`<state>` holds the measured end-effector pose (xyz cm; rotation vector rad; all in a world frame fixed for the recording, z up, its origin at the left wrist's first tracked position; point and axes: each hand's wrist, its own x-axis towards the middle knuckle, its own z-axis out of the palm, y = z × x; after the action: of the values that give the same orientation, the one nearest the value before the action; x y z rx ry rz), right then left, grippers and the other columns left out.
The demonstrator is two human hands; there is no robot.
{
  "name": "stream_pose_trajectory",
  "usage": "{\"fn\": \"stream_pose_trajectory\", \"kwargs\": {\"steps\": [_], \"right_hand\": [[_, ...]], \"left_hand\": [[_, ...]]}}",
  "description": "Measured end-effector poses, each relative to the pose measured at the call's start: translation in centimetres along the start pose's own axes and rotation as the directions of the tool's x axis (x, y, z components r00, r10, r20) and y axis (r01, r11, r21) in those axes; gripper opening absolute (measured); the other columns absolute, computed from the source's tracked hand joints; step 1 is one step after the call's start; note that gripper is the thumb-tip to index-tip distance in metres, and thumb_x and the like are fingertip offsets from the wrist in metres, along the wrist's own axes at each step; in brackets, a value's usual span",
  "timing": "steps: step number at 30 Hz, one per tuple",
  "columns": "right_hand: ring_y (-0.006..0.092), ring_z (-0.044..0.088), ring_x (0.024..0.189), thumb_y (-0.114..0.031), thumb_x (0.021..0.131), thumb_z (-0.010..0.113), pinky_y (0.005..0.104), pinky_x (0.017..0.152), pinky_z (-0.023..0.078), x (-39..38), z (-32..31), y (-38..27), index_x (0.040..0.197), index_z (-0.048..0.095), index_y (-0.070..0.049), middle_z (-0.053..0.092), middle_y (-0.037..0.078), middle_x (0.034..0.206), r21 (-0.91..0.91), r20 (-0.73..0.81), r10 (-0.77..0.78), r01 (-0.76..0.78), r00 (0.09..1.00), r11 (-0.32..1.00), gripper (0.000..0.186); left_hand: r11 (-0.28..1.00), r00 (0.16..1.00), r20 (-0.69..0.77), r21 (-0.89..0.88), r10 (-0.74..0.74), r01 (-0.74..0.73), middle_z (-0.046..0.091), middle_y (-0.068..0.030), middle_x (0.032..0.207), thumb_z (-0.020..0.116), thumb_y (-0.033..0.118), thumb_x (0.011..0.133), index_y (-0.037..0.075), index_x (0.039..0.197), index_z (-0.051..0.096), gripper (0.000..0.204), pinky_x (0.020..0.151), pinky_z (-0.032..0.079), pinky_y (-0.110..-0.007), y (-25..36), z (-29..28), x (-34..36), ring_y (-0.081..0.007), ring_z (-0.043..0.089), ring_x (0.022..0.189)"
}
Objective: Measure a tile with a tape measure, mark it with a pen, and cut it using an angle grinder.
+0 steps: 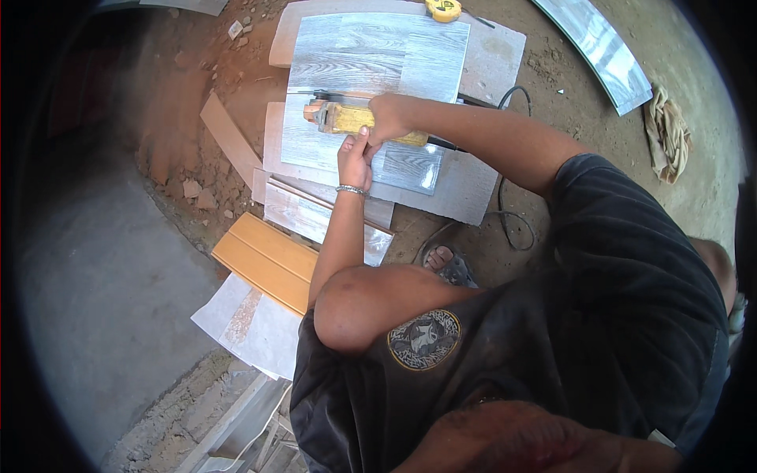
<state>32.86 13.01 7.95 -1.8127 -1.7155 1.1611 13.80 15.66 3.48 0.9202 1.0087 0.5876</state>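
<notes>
I see a yellow angle grinder (352, 118) with its dark disc edge-on along a line across a grey wood-look tile (363, 47). My right hand (388, 117) is wrapped over the grinder's body from the right. My left hand (355, 158), with a chain bracelet at the wrist, grips the grinder from below, thumb raised against it. The tile rests on pale stone slabs (493, 75). A yellow tape measure (443, 9) lies at the top edge.
Offcuts (315, 221), an orange plank (266, 258) and white sheets (240, 319) lie at lower left. A black cable (505, 232) loops beside my sandalled foot (441, 260). A long panel (599, 59) and a cloth (666, 134) are at right; rubble (205, 193) is at left.
</notes>
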Motion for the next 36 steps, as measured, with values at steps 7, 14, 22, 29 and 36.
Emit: {"fn": "stream_pose_trajectory", "kwargs": {"steps": [7, 14, 22, 29, 36], "right_hand": [[0.0396, 0.071, 0.086, -0.042, 0.065, 0.076, 0.0429, 0.075, 0.057, 0.0, -0.1, 0.4, 0.097, 0.067, 0.016, 0.07, 0.033, 0.092, 0.03, 0.061, 0.009, -0.011, 0.998, 0.999, 0.067], [0.0395, 0.071, 0.085, -0.043, 0.065, 0.076, 0.0426, 0.075, 0.056, -1.0, 0.0, 1.2, 0.099, 0.066, 0.017, 0.07, 0.032, 0.091, 0.009, 0.08, 0.012, -0.013, 0.997, 1.0, 0.069], [0.0397, 0.071, 0.084, -0.043, 0.066, 0.076, 0.0432, 0.074, 0.056, -2.3, -0.2, 1.9, 0.096, 0.068, 0.016, 0.07, 0.032, 0.09, 0.021, 0.07, 0.006, -0.007, 0.998, 1.0, 0.067], [0.0398, 0.071, 0.086, -0.043, 0.065, 0.078, 0.0436, 0.076, 0.056, -3.2, -0.3, 2.5, 0.098, 0.067, 0.015, 0.07, 0.032, 0.092, 0.007, 0.103, 0.023, -0.024, 0.994, 1.0, 0.068], [0.0388, 0.071, 0.083, -0.042, 0.063, 0.075, 0.0432, 0.072, 0.057, -4.8, -0.1, 3.4, 0.09, 0.072, 0.011, 0.071, 0.029, 0.087, 0.019, 0.008, 0.0, 0.0, 1.0, 1.0, 0.06]], "left_hand": [[0.999, 0.999, -0.024, -0.029, -0.026, 0.026, 0.066, -0.0084, 0.087, 0.074, 0.025, 0.095, 0.012, 0.08, 0.049, 0.032, 0.081, 0.06, -0.03, 0.5, 0.7, -0.4, -0.014, 0.066, 0.08], [1.0, 1.0, -0.026, -0.031, -0.001, 0.0, 0.066, -0.0087, 0.087, 0.074, 0.024, 0.095, 0.011, 0.081, 0.048, 0.032, 0.08, 0.06, -0.029, -0.5, 1.5, -0.8, -0.0138, 0.066, 0.08], [0.999, 0.999, -0.008, 0.021, -0.044, 0.044, 0.068, -0.0098, 0.097, 0.071, 0.027, 0.097, 0.009, 0.086, 0.053, 0.027, 0.083, 0.061, -0.03, -1.5, 1.7, -0.9, -0.0159, 0.069, 0.088], [1.0, 1.0, 0.008, 0.0, -0.013, 0.013, 0.063, -0.0071, 0.083, 0.075, 0.025, 0.095, 0.011, 0.079, 0.046, 0.035, 0.078, 0.059, -0.029, -1.6, 3.0, -1.9, -0.0133, 0.064, 0.078], [0.999, 0.999, 0.042, 0.027, -0.021, 0.02, 0.065, -0.0071, 0.088, 0.074, 0.026, 0.095, 0.011, 0.082, 0.049, 0.032, 0.081, 0.059, -0.03, -2.6, 3.5, -2.3, -0.0138, 0.065, 0.081]]}}
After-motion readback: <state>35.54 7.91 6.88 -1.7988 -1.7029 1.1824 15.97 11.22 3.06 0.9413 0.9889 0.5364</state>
